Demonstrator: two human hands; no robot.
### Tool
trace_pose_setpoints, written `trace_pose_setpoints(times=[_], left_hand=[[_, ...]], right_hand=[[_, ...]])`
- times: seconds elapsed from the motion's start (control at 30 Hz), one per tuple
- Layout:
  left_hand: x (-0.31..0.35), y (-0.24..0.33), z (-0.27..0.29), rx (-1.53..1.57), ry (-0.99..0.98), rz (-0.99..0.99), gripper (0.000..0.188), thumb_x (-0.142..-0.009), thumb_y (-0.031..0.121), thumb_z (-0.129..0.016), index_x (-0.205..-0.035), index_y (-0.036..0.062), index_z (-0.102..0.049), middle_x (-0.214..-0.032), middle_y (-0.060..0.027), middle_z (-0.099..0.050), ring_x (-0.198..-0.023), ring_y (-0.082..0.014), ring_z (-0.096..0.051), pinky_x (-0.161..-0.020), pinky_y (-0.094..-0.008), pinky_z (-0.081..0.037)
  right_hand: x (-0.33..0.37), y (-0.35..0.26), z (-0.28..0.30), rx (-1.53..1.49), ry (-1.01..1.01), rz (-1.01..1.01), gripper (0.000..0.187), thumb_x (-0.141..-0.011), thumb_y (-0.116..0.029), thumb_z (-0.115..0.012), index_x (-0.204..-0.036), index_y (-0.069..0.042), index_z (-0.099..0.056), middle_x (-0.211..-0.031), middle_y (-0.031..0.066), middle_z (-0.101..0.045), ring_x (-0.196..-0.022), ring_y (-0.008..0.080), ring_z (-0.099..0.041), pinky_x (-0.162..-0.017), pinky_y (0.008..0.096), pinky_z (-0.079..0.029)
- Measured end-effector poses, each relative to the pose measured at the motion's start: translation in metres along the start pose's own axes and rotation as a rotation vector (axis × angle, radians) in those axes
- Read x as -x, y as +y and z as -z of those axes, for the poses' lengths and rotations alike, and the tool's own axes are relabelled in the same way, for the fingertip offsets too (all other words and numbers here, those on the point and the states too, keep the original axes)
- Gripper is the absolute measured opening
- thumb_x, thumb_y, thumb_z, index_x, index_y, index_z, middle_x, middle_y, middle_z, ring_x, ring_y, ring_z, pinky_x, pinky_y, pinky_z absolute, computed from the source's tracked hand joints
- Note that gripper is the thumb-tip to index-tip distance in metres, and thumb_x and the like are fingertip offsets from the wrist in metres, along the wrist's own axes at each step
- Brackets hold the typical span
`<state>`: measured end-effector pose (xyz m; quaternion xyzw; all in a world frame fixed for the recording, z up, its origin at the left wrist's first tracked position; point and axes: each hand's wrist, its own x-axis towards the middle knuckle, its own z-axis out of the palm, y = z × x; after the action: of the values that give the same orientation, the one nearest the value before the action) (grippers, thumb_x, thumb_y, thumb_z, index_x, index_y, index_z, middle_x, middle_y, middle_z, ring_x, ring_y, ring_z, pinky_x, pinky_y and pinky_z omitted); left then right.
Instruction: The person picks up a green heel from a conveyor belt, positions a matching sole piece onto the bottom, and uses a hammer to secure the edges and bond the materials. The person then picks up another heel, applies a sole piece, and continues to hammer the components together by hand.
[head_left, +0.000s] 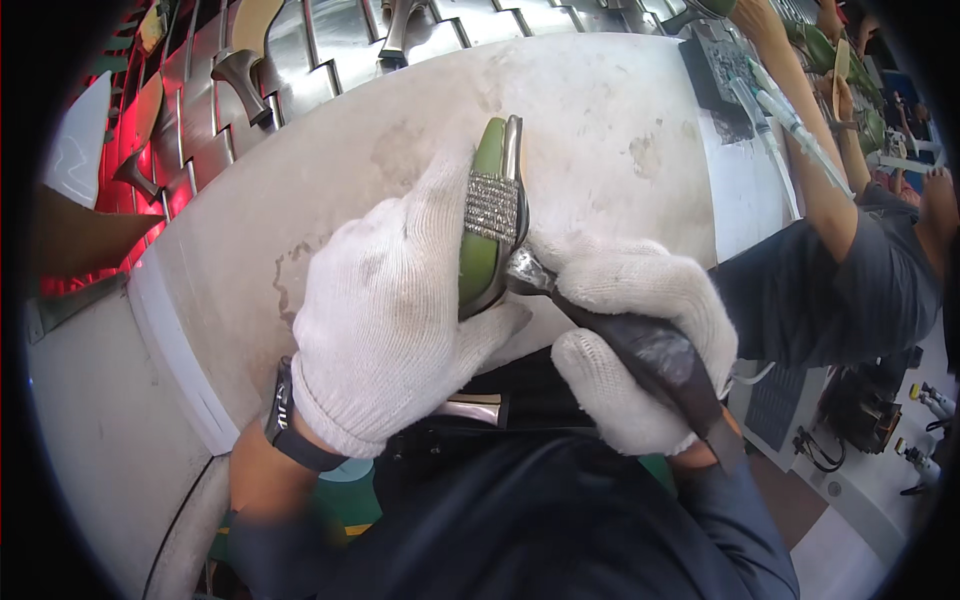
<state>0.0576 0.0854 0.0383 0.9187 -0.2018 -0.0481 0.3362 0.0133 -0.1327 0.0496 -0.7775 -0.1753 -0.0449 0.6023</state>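
Note:
My left hand (385, 300), in a white knit glove, is closed around a green shoe last (481, 262) with a sandal upper on it. A glittering, rhinestone-like strap (491, 207) crosses the last, and a shiny metallic edge runs along its right side. My right hand (645, 335), gloved too, wraps a dark-handled hand tool (650, 355). The worn metal head (528, 270) of that tool is against or very close to the last's right edge, just below the strap. Whether its head is a hammer's or pincers' I cannot tell.
Beneath my hands is a stained pale work surface (340, 150). Beyond it runs a metal slatted conveyor (300, 50) carrying several shoe parts. A dark block (715, 75) and brushes (785, 110) lie at the right, near a co-worker's arm (815, 150).

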Motion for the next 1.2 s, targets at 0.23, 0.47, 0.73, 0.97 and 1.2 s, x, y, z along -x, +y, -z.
trace_pose_setpoints(times=[0.23,0.47,0.73,0.97,1.2], left_hand=[[-0.003,0.0,0.004,0.01,-0.036,0.003,0.098,-0.073,0.021,-0.097,-0.156,-0.0057,-0.051,-0.111,-0.0195,-0.078,-0.102,-0.0389,-0.077,-0.092,-0.0478,-0.06],[-0.001,-0.003,0.008,0.025,-0.055,0.013,0.103,-0.069,0.018,-0.097,-0.157,-0.0043,-0.05,-0.11,-0.018,-0.076,-0.099,-0.0402,-0.075,-0.09,-0.0485,-0.058],[-0.001,-0.006,0.013,0.021,-0.094,0.024,0.109,-0.062,0.017,-0.098,-0.157,-0.0039,-0.05,-0.113,-0.0197,-0.073,-0.101,-0.0421,-0.072,-0.093,-0.0499,-0.057],[0.005,-0.01,0.01,0.016,-0.051,-0.006,0.106,-0.063,0.016,-0.098,-0.157,-0.0033,-0.051,-0.114,-0.0189,-0.073,-0.102,-0.0411,-0.072,-0.093,-0.0493,-0.057],[0.005,-0.008,0.015,0.032,-0.034,-0.015,0.107,-0.065,0.018,-0.097,-0.159,-0.0015,-0.05,-0.111,-0.0191,-0.073,-0.101,-0.0411,-0.072,-0.094,-0.0488,-0.057]], right_hand=[[-0.03,-0.014,0.024,-0.021,-0.082,-0.293,0.033,-0.096,-0.015,-0.08,-0.12,0.006,-0.07,-0.122,0.0245,-0.077,-0.113,0.0284,-0.076,-0.1,0.04,-0.059],[-0.067,0.009,0.048,0.069,-0.295,-0.255,0.027,-0.097,-0.009,-0.077,-0.119,0.008,-0.078,-0.118,0.0192,-0.081,-0.108,0.0287,-0.078,-0.1,0.0426,-0.062],[-0.11,0.025,0.035,-0.169,-0.177,-0.361,0.026,-0.102,-0.009,-0.069,-0.122,0.008,-0.068,-0.12,0.0243,-0.077,-0.111,0.035,-0.078,-0.102,0.0474,-0.063],[-0.079,-0.001,0.039,-0.004,-0.392,-0.38,0.026,-0.102,-0.005,-0.07,-0.125,0.007,-0.068,-0.125,0.0277,-0.077,-0.117,0.0351,-0.077,-0.104,0.0497,-0.063],[-0.096,0.018,0.03,-0.154,-0.196,-0.341,0.028,-0.104,-0.011,-0.067,-0.124,0.008,-0.068,-0.122,0.0278,-0.076,-0.113,0.0386,-0.078,-0.104,0.0482,-0.063]])
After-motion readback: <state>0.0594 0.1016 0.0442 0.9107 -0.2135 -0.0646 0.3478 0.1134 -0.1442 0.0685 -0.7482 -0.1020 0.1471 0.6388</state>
